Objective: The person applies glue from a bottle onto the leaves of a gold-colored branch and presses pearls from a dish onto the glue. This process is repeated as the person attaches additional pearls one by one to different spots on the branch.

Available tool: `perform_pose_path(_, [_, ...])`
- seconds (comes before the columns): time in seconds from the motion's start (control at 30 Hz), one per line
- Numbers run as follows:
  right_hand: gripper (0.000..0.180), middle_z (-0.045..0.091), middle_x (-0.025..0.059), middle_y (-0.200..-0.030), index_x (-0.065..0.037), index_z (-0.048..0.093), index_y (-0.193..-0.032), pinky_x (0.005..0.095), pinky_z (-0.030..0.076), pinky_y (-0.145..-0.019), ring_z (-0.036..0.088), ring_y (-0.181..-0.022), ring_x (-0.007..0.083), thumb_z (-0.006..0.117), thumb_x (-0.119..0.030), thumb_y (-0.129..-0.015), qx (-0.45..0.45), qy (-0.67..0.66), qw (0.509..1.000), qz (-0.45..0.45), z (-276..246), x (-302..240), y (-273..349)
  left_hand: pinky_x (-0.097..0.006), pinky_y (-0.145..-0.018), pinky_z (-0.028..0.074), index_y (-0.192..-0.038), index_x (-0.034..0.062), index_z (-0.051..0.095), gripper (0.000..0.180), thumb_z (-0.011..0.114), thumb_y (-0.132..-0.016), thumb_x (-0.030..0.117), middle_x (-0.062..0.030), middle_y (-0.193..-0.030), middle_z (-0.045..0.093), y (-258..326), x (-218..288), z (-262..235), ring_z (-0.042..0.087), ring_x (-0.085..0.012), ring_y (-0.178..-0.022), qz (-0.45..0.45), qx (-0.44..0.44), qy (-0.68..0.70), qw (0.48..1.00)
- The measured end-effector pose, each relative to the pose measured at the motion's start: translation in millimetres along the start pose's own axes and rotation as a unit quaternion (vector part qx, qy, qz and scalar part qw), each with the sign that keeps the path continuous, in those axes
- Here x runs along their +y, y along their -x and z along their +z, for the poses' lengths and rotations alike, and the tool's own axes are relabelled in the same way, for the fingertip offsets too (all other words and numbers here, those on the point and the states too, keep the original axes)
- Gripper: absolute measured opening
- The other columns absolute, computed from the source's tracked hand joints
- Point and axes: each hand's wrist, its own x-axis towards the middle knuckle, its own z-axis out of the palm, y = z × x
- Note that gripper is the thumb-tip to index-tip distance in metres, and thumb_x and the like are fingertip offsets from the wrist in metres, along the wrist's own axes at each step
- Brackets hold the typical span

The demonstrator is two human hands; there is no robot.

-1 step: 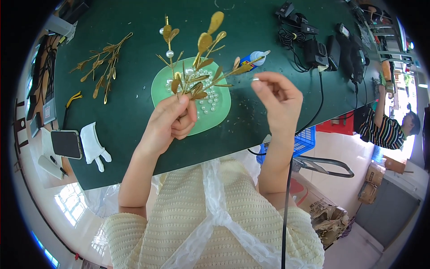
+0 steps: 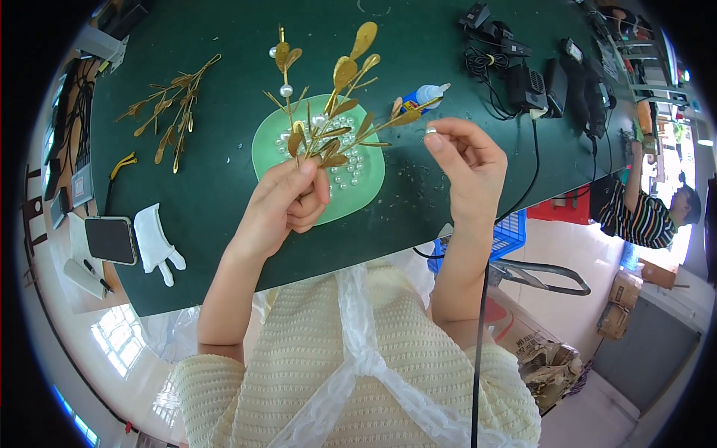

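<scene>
My left hand [image 2: 289, 196] pinches the base of a gold leaf branch [image 2: 344, 74] over a green plate [image 2: 364, 196]. White pearl beads [image 2: 286, 90] sit on the branch's left stem. Loose pearls [image 2: 355, 169] lie spread on the plate. To the right, my right hand [image 2: 472, 163] holds a single pearl [image 2: 430, 130] between thumb and forefinger, apart from the branch. Just beyond that hand, a glue bottle [image 2: 427, 95] with a blue label and pale tip lies on the table, partly behind a gold leaf.
Another gold branch [image 2: 179, 108] lies at the left on the green table [image 2: 213, 224]. Near the left edge are a phone [image 2: 111, 240], a white glove [image 2: 155, 239] and a yellow-tipped tool [image 2: 124, 164]. Black devices with cables [image 2: 526, 88] stand at the right. A person [image 2: 648, 213] is at far right.
The branch has shifted very slightly to the right in my left hand. My right hand has also moved a little to the right, still pinching the pearl.
</scene>
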Motion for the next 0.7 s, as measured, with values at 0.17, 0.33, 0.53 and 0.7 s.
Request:
perform_pose_path(0.17, [0.017,0.060,0.0018,-0.074,0.003,0.060,-0.088,0.0143,0.041,-0.061,0.052,-0.064,0.0036,0.066,-0.001,-0.073,-0.044,-0.108,0.992,0.039,1,4,2,-0.021,-0.038,0.013,-0.071,0.0030,0.046,0.035,0.037,-0.092,0.030,0.0071,-0.049,0.021,-1,-3,1,0.018,-0.0035,-0.041,-0.025,-0.003,-0.017,1.000])
perform_pose_path(0.33, [0.017,0.060,0.0021,-0.075,0.003,0.060,-0.088,0.0137,0.041,-0.059,0.052,-0.064,0.0036,0.066,-0.001,-0.073,-0.032,-0.138,0.989,0.043,2,8,2,-0.021,-0.038,0.013,-0.071,0.0031,0.046,0.034,0.037,-0.092,0.029,0.0070,-0.049,0.021,0,-3,1,0.017,-0.0033,-0.042,-0.028,-0.006,-0.015,0.999])
perform_pose_path(0.53, [0.016,0.056,-0.0005,-0.069,0.002,0.060,-0.089,0.0150,0.028,-0.045,0.042,-0.055,0.0013,0.064,-0.003,-0.075,-0.039,-0.173,0.982,0.063,-3,8,1,-0.021,-0.038,0.014,-0.071,0.0029,0.046,0.035,0.036,-0.092,0.029,0.0068,-0.049,0.021,0,-2,2,0.017,-0.0036,-0.042,-0.033,-0.007,-0.015,0.999])
perform_pose_path(0.7, [0.016,0.055,0.0003,-0.069,0.003,0.060,-0.089,0.0162,0.026,-0.044,0.039,-0.053,0.0021,0.064,-0.004,-0.075,-0.044,-0.200,0.977,0.063,1,9,0,-0.021,-0.038,0.014,-0.071,0.0029,0.046,0.035,0.036,-0.092,0.030,0.0067,-0.049,0.021,0,-2,1,0.017,-0.0036,-0.042,-0.033,-0.006,-0.017,0.999])
